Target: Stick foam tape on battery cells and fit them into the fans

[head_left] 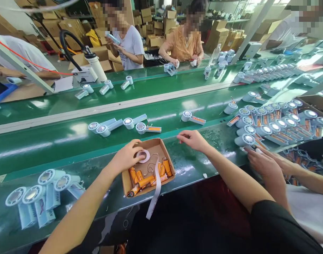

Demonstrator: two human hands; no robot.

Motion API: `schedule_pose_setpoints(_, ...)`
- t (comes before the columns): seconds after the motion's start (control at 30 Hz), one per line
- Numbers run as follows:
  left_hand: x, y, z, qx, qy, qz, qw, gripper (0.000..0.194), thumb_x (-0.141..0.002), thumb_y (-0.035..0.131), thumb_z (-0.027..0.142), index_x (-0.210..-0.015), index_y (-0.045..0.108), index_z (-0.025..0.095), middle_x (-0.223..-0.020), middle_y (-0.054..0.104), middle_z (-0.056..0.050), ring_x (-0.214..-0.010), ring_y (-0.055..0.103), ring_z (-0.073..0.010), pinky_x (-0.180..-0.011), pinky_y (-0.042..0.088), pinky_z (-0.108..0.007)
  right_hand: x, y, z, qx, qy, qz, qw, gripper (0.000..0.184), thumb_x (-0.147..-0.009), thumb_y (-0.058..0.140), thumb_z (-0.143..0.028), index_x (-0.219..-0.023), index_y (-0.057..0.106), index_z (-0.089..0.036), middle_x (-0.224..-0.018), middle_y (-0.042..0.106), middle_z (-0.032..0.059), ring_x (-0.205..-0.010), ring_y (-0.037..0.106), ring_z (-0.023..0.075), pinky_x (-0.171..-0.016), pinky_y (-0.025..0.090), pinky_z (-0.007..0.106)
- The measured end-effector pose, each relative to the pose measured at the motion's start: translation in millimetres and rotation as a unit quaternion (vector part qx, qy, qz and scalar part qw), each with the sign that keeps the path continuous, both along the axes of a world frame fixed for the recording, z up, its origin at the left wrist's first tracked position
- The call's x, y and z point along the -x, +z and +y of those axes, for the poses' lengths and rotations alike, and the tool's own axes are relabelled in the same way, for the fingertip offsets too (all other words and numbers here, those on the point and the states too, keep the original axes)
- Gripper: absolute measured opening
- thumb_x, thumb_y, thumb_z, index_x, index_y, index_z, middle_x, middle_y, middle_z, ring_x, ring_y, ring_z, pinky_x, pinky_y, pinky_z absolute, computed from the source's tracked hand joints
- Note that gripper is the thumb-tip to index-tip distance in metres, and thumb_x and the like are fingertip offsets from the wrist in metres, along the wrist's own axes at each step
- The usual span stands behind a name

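Note:
My left hand (pixel 127 155) is over the left side of an open cardboard box (pixel 126 181), its fingers closed on the edge of a roll of white tape (pixel 144 156). From the roll a long loose strip (pixel 157 180) hangs across the box and over the bench edge. Several orange wired batteries (pixel 146 181) lie in the box. To the right of the box, my right hand (pixel 194 140) is above the bench edge, fingers curled into a pinch; whatever is between the fingertips is too small to make out.
Light-blue fan bodies (pixel 145 128) lie on the green conveyor (pixel 58 141). More fan bodies (pixel 34 194) stand at the left. A crowded group (pixel 269 121) fills the right, where a co-worker's hands (pixel 264 162) are at work. Other people sit across the line.

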State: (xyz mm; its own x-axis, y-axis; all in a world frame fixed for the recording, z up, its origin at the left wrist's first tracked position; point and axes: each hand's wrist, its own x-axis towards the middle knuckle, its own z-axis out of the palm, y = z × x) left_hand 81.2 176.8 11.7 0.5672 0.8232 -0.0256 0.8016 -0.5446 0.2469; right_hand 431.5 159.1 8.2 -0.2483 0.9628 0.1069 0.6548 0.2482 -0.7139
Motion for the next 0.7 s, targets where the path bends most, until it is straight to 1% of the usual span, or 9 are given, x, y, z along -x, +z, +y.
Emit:
schedule_pose_setpoints(0.07, 11, -5.8, -20, -0.047, -0.052, 0.041, 0.997, 0.028, -0.094, 0.074, 0.035, -0.119, 0.080, 0.026, -0.161, 0.054, -0.011, -0.140, 0.056, -0.0357, -0.117, 0.052, -0.050, -1, -1.5, -23, 0.006, 0.000, 0.071, 0.997, 0.036, -0.102, 0.060, -0.045, -0.091, 0.081, -0.018, -0.071, 0.077, 0.0020, -0.062, 0.067, 0.0152, -0.062, 0.050, 0.025)
schedule_pose_setpoints(0.17, 11, -6.8, -26, -0.102, -0.092, 0.085, 0.987, 0.029, -0.089, 0.080, 0.031, -0.117, 0.079, 0.026, -0.163, 0.051, -0.012, -0.148, 0.046, -0.0395, -0.123, 0.045, -0.057, 26, 7.1, -34, -0.006, 0.036, 0.085, 0.996, 0.030, -0.101, 0.063, -0.042, -0.091, 0.081, -0.019, -0.073, 0.077, 0.0013, -0.063, 0.065, 0.0141, -0.063, 0.048, 0.025)
schedule_pose_setpoints(0.27, 2, -5.8, -22, -0.085, -0.130, 0.091, 0.984, 0.021, -0.088, 0.081, 0.034, -0.109, 0.081, 0.028, -0.152, 0.061, -0.010, -0.142, 0.051, -0.0359, -0.121, 0.046, -0.055, 64, 20.1, -28, -0.019, 0.062, 0.011, 0.998, 0.022, -0.102, 0.064, -0.033, -0.098, 0.082, -0.019, -0.086, 0.082, 0.0036, -0.074, 0.070, 0.0160, -0.072, 0.049, 0.026)
schedule_pose_setpoints(0.33, -1, -5.7, -23, -0.072, -0.124, 0.106, 0.984, 0.017, -0.087, 0.080, 0.026, -0.104, 0.082, 0.029, -0.139, 0.068, -0.009, -0.135, 0.056, -0.0343, -0.120, 0.048, -0.055, 86, 27.9, -23, 0.002, 0.072, -0.078, 0.994, 0.022, -0.104, 0.063, -0.031, -0.103, 0.082, -0.019, -0.097, 0.084, 0.0064, -0.086, 0.075, 0.0203, -0.077, 0.049, 0.029)
schedule_pose_setpoints(0.47, 3, 2.2, -38, -0.118, -0.124, 0.082, 0.982, 0.037, -0.087, 0.065, 0.003, -0.109, 0.082, 0.027, -0.123, 0.075, -0.011, -0.124, 0.063, -0.0318, -0.111, 0.055, -0.052, 110, 41.4, -19, 0.031, 0.087, -0.168, 0.981, 0.029, -0.105, 0.065, -0.043, -0.117, 0.080, -0.021, -0.124, 0.081, 0.0109, -0.108, 0.075, 0.0276, -0.079, 0.049, 0.031)
schedule_pose_setpoints(0.5, 6, 6.5, -44, -0.142, -0.139, 0.059, 0.978, 0.040, -0.088, 0.061, 0.001, -0.113, 0.081, 0.026, -0.121, 0.076, -0.011, -0.123, 0.064, -0.0313, -0.107, 0.058, -0.050, 111, 44.3, -20, 0.038, 0.102, -0.161, 0.981, 0.031, -0.102, 0.069, -0.046, -0.118, 0.079, -0.021, -0.123, 0.081, 0.0105, -0.106, 0.075, 0.0269, -0.078, 0.048, 0.030)
schedule_pose_setpoints(0.57, 15, 15.9, -57, -0.199, -0.161, 0.026, 0.966, 0.043, -0.091, 0.055, -0.001, -0.118, 0.078, 0.023, -0.121, 0.077, -0.010, -0.119, 0.066, -0.0300, -0.102, 0.060, -0.047, 111, 49.0, -26, 0.073, 0.157, -0.134, 0.976, 0.028, -0.099, 0.075, -0.044, -0.110, 0.081, -0.020, -0.106, 0.084, 0.0075, -0.090, 0.075, 0.0219, -0.071, 0.045, 0.027)
schedule_pose_setpoints(0.63, 26, 23.2, -70, -0.250, -0.165, 0.016, 0.954, 0.042, -0.094, 0.051, 0.000, -0.119, 0.077, 0.023, -0.122, 0.079, -0.008, -0.114, 0.069, -0.0282, -0.104, 0.061, -0.047, 109, 51.6, -39, 0.110, 0.223, -0.089, 0.964, 0.021, -0.101, 0.073, -0.035, -0.094, 0.083, -0.018, -0.082, 0.081, 0.0029, -0.070, 0.070, 0.0155, -0.064, 0.042, 0.025)
schedule_pose_setpoints(0.7, 36, 26.3, -83, -0.286, -0.145, 0.016, 0.947, 0.038, -0.098, 0.052, 0.004, -0.120, 0.076, 0.022, -0.123, 0.079, -0.007, -0.112, 0.070, -0.0274, -0.103, 0.062, -0.046, 110, 52.2, -57, 0.118, 0.271, -0.038, 0.955, 0.024, -0.104, 0.067, -0.026, -0.089, 0.083, -0.018, -0.075, 0.079, 0.0014, -0.063, 0.066, 0.0125, -0.062, 0.041, 0.024)
